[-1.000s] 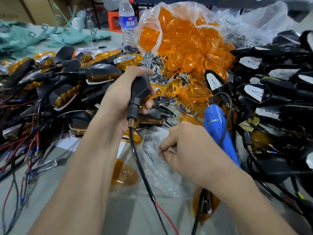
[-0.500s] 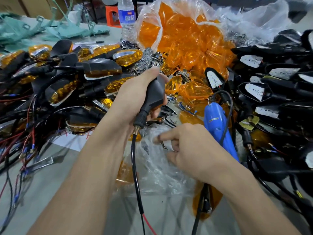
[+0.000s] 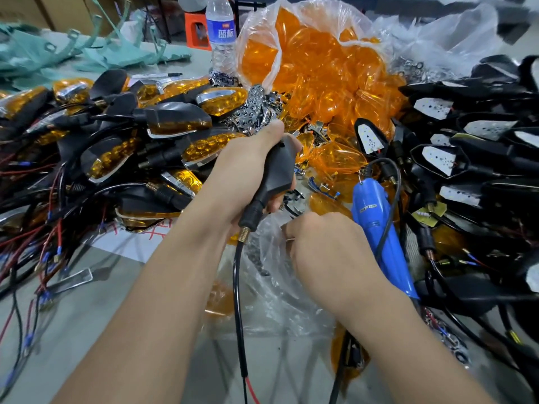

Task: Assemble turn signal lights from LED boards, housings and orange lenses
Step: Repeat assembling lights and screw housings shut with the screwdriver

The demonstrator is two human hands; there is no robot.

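Observation:
My left hand grips a black turn signal housing by its body, stem pointing down, with a black cable and a red wire hanging from it. Just below it, my right hand has its fingers curled inside a clear plastic bag of small dark screws and pinches something tiny that the fingers hide. Loose orange lenses lie behind the housing. A big clear bag of orange lenses stands further back.
A blue electric screwdriver lies right of my right hand. Finished orange-and-black lights with tangled wires pile up on the left. Black housings with white LED boards fill the right. Chrome trim pieces and a water bottle are behind.
My left hand has tilted the housing and carried it slightly right. My right hand's index finger, stretched out half a second ago, has curled back into the bag.

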